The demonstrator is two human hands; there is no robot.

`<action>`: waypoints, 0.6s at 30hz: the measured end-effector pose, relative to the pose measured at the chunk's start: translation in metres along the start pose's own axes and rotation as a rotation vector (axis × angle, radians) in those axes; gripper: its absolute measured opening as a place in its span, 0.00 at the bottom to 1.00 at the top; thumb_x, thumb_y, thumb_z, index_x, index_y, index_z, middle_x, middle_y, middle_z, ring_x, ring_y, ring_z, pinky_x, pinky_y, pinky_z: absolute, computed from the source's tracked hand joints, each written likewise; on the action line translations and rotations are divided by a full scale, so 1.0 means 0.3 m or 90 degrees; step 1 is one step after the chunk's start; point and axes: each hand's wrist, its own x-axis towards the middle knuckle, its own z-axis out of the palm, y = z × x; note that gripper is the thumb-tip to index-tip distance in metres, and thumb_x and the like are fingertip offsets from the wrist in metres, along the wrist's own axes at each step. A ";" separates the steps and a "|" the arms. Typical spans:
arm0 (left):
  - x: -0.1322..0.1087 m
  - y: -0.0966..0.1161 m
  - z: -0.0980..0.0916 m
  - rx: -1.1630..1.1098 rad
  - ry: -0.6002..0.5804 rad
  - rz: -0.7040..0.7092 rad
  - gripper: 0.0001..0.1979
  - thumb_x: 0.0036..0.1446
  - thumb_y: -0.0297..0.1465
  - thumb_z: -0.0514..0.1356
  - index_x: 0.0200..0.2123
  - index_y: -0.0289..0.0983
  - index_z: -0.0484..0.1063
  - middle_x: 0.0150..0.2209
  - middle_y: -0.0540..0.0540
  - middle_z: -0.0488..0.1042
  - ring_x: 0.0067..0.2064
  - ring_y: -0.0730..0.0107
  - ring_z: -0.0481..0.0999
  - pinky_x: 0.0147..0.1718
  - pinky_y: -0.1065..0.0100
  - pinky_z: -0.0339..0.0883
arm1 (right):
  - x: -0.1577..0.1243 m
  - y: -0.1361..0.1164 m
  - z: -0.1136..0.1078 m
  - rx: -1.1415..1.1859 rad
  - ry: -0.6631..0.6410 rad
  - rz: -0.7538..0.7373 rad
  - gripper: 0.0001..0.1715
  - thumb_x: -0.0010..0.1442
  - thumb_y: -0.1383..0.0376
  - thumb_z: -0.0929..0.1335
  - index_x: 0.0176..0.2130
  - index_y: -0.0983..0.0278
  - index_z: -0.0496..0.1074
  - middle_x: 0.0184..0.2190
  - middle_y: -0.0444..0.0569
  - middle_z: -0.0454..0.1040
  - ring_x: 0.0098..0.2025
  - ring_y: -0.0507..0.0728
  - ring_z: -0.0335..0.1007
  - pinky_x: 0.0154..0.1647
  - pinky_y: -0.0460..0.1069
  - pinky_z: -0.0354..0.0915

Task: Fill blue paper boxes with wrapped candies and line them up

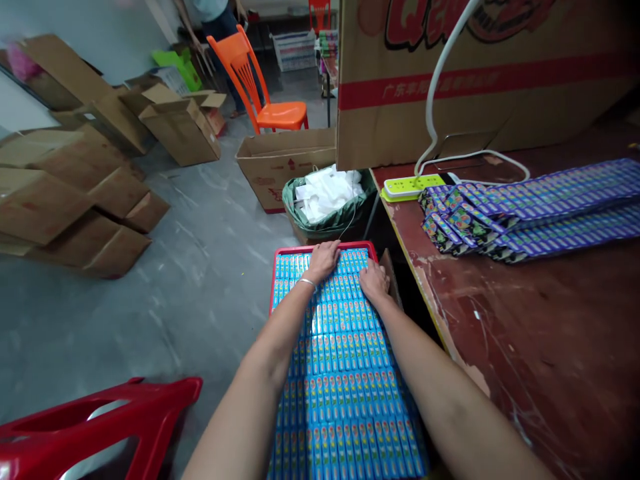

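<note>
So the blue packets you're working over sit right under your hands in the red-rimmed tray, its long axis running away from you, with your left hand just by the far rim and your right hand nearer the right edge, over by the table. Fingers on both look loosely bent and low over the packets, but I can't tell if either is actually pinching anything. Texture-wise, it's slim, glossy, printed rectangles in tight rows, a smooth plastic-looking rim, and a scuffed reddish-brown tabletop with a chipped edge.
</note>
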 end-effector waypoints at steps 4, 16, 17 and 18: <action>0.061 0.110 0.057 -0.020 -0.035 0.069 0.21 0.68 0.38 0.46 0.62 0.44 0.61 0.52 0.43 0.72 0.52 0.61 0.70 0.50 0.62 0.60 | -0.001 0.002 0.001 -0.008 0.003 0.002 0.27 0.66 0.64 0.55 0.62 0.61 0.58 0.59 0.54 0.66 0.58 0.63 0.58 0.56 0.59 0.56; 0.024 0.172 0.115 0.037 -0.053 0.083 0.20 0.68 0.37 0.45 0.60 0.52 0.63 0.47 0.42 0.70 0.49 0.57 0.70 0.51 0.53 0.58 | -0.016 -0.029 -0.045 0.003 0.005 0.023 0.25 0.64 0.66 0.58 0.59 0.66 0.64 0.56 0.59 0.69 0.57 0.65 0.61 0.56 0.58 0.56; 0.026 0.173 0.113 0.042 -0.055 0.082 0.19 0.68 0.37 0.46 0.59 0.51 0.64 0.48 0.42 0.71 0.50 0.58 0.70 0.52 0.53 0.60 | -0.023 -0.043 -0.059 0.004 0.011 0.022 0.26 0.64 0.67 0.58 0.59 0.68 0.63 0.56 0.61 0.68 0.58 0.66 0.60 0.57 0.58 0.55; 0.028 0.175 0.109 0.045 -0.057 0.082 0.18 0.67 0.37 0.48 0.58 0.48 0.66 0.49 0.42 0.71 0.50 0.58 0.71 0.52 0.52 0.61 | -0.031 -0.063 -0.076 0.005 0.021 0.019 0.27 0.63 0.67 0.58 0.61 0.70 0.61 0.57 0.63 0.67 0.59 0.67 0.58 0.58 0.59 0.54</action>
